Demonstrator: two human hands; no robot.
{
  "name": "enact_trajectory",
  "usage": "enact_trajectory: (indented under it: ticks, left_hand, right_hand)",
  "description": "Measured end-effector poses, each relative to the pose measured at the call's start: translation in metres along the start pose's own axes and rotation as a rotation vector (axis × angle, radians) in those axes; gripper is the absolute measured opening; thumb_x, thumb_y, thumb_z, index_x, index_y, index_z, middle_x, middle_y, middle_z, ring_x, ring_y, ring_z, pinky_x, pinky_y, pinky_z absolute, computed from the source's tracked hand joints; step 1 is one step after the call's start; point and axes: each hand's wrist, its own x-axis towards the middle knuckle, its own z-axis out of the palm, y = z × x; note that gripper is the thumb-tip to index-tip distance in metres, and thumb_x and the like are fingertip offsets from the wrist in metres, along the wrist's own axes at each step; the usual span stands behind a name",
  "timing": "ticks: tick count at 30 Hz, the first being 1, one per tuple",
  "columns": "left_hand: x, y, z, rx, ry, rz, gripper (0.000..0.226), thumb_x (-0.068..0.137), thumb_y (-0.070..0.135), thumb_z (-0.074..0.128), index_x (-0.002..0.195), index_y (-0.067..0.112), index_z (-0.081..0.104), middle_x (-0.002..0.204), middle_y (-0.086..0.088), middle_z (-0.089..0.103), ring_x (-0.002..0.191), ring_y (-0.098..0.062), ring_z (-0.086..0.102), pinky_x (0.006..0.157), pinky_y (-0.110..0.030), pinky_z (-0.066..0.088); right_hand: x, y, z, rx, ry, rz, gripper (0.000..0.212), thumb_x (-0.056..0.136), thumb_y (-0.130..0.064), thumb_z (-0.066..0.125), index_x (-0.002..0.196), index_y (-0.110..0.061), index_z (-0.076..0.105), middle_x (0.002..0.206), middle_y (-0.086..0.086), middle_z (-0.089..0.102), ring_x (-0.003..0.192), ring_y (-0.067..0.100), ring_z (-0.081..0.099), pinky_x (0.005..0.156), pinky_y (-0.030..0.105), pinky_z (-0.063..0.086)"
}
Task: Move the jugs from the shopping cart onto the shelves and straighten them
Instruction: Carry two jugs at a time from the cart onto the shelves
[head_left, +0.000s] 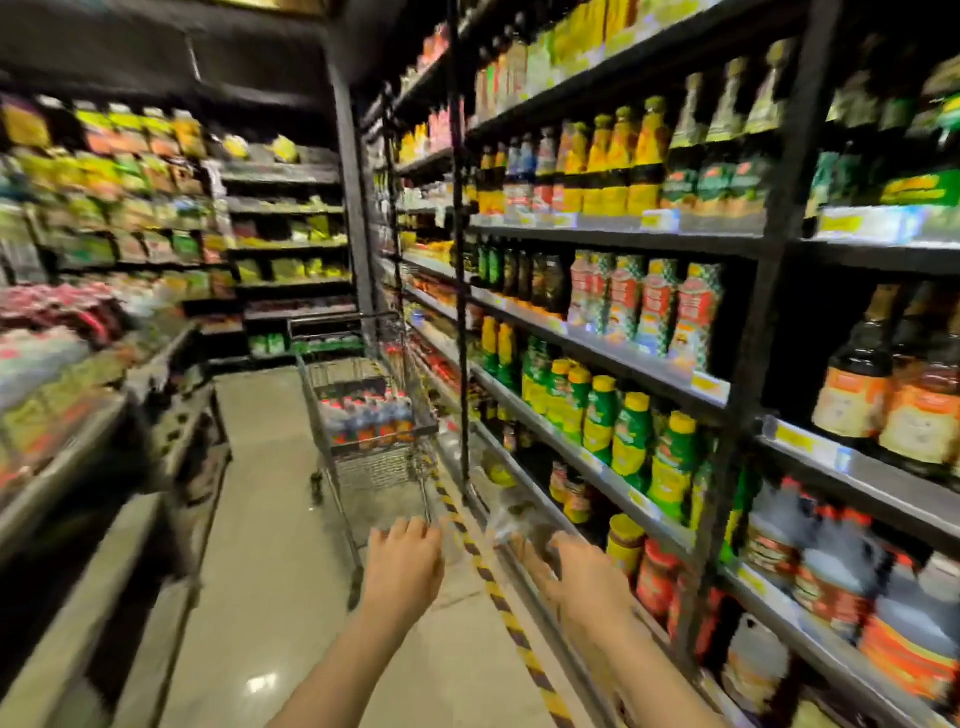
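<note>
Jugs (371, 415) with red caps stand packed in the shopping cart (363, 395), well ahead of the fingers down a narrow store aisle. Pale, glossy floor tiles (270, 519) run between dark metal shelves (597, 343) on the right and more stocked shelving (104, 291) on the left; a yellow-and-black striped tape line (498, 597) follows the foot of the right shelves. Left hand (402, 564) and right hand (582, 577) both reach forward with loosely spread fingers, holding nothing (the right one is blurred). Just right of the right fingers sit jars with yellow and red lids (636, 556) on a low shelf; farther right, large jugs with red caps (815, 551) already stand on the shelf. Green bottles with yellow caps (628, 436) fill the shelf above. The cart stands close against the right shelves, leaving open floor to its left, ahead of the left fingers. Shelf edges jut toward the aisle on both sides.
</note>
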Motion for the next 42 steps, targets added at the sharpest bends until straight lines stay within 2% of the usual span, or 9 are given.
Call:
enact_trajectory:
  ticks: [2, 5, 9, 11, 13, 17, 26, 36, 42]
  left_hand:
    - [0.008, -0.035, 0.013, -0.004, -0.037, -0.069, 0.043, 0.025, 0.032, 0.089, 0.055, 0.02, 0.061, 0.054, 0.001, 0.055, 0.05, -0.022, 0.058, 0.043, -0.031, 0.044]
    - [0.023, -0.075, 0.034, -0.008, -0.102, -0.128, 0.046, 0.021, 0.033, 0.088, 0.056, 0.019, 0.062, 0.055, 0.0, 0.056, 0.05, -0.022, 0.058, 0.043, -0.03, 0.044]
    - [0.062, -0.114, 0.07, 0.027, -0.115, -0.195, 0.042, 0.03, 0.031, 0.09, 0.061, 0.019, 0.062, 0.058, 0.0, 0.058, 0.053, -0.021, 0.059, 0.046, -0.03, 0.045]
    - [0.091, -0.128, 0.079, 0.027, -0.179, -0.242, 0.035, 0.057, 0.034, 0.083, 0.082, 0.018, 0.065, 0.08, -0.002, 0.062, 0.075, -0.022, 0.062, 0.063, -0.036, 0.048]
    - [0.128, -0.141, 0.094, 0.034, -0.202, -0.295, 0.029, 0.087, 0.033, 0.055, 0.113, 0.019, 0.053, 0.112, -0.002, 0.056, 0.108, -0.023, 0.052, 0.087, -0.037, 0.039]
    - [0.212, -0.173, 0.128, 0.02, -0.142, -0.324, 0.031, 0.093, 0.03, 0.044, 0.122, 0.019, 0.046, 0.125, 0.0, 0.05, 0.118, -0.021, 0.044, 0.095, -0.035, 0.033]
    - [0.348, -0.25, 0.197, 0.019, -0.214, -0.422, 0.037, 0.094, 0.035, 0.043, 0.127, 0.018, 0.043, 0.13, -0.002, 0.049, 0.122, -0.021, 0.044, 0.099, -0.034, 0.035]
    - [0.475, -0.335, 0.313, -0.055, -0.301, -0.426, 0.037, 0.095, 0.031, 0.043, 0.128, 0.015, 0.041, 0.129, -0.004, 0.047, 0.121, -0.021, 0.044, 0.091, -0.031, 0.042]
    - [0.543, -0.403, 0.382, -0.186, -0.334, -0.481, 0.028, 0.08, 0.024, 0.065, 0.103, 0.009, 0.059, 0.101, -0.01, 0.058, 0.097, -0.032, 0.06, 0.069, -0.041, 0.052]
  right_hand:
    - [0.033, -0.031, 0.015, 0.02, -0.011, -0.043, 0.028, 0.091, -0.045, 0.048, 0.106, -0.022, 0.053, 0.113, 0.0, 0.061, 0.106, 0.021, 0.058, 0.07, 0.031, 0.039]
    - [0.081, -0.065, 0.033, 0.02, -0.04, -0.11, 0.028, 0.09, -0.039, 0.049, 0.11, -0.02, 0.053, 0.113, 0.002, 0.061, 0.106, 0.022, 0.059, 0.078, 0.035, 0.049]
    - [0.152, -0.093, 0.056, 0.022, -0.063, -0.162, 0.032, 0.09, -0.038, 0.052, 0.116, -0.021, 0.052, 0.116, 0.0, 0.059, 0.107, 0.021, 0.057, 0.082, 0.035, 0.05]
    - [0.193, -0.103, 0.065, 0.041, -0.071, -0.183, 0.03, 0.089, -0.036, 0.055, 0.115, -0.021, 0.051, 0.112, -0.002, 0.059, 0.104, 0.019, 0.057, 0.08, 0.032, 0.048]
    - [0.24, -0.11, 0.073, 0.029, -0.071, -0.214, 0.029, 0.089, -0.034, 0.054, 0.114, -0.019, 0.051, 0.109, -0.001, 0.06, 0.103, 0.02, 0.058, 0.08, 0.033, 0.049]
    - [0.341, -0.126, 0.081, 0.006, -0.053, -0.278, 0.03, 0.089, -0.037, 0.054, 0.113, -0.02, 0.051, 0.111, -0.001, 0.059, 0.104, 0.019, 0.058, 0.083, 0.033, 0.051]
    - [0.52, -0.17, 0.114, -0.026, -0.086, -0.415, 0.038, 0.091, -0.039, 0.053, 0.123, -0.018, 0.048, 0.119, 0.002, 0.059, 0.112, 0.022, 0.056, 0.087, 0.035, 0.047]
    - [0.686, -0.211, 0.211, -0.015, -0.208, -0.375, 0.042, 0.09, -0.038, 0.053, 0.126, -0.018, 0.045, 0.121, 0.002, 0.057, 0.112, 0.023, 0.055, 0.088, 0.036, 0.048]
    - [0.784, -0.252, 0.27, -0.021, -0.306, -0.381, 0.04, 0.09, -0.037, 0.053, 0.124, -0.016, 0.046, 0.124, 0.004, 0.056, 0.114, 0.024, 0.055, 0.087, 0.034, 0.048]
